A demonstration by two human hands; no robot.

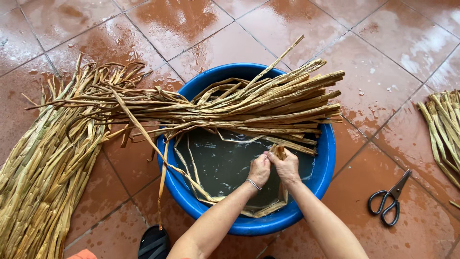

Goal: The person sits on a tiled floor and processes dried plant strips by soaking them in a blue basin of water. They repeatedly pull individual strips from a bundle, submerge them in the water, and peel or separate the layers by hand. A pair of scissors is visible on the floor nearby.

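I count one round blue plastic basin of murky water, one pair of black-handled scissors, and three heaps of dried tan reed strips. My left hand and right hand both pinch closed on a folded wet reed strip over the basin.

A large heap of pale dried reed strips is laid on the wet reddish-brown floor tiles at the left of the view, and a smaller bundle of similar strips is seen at the right edge. A pair of black-handled scissors is placed on the tiles below that smaller bundle, blades closed. A dark sandal is partly shown at the bottom edge, beside an orange scrap of fabric.
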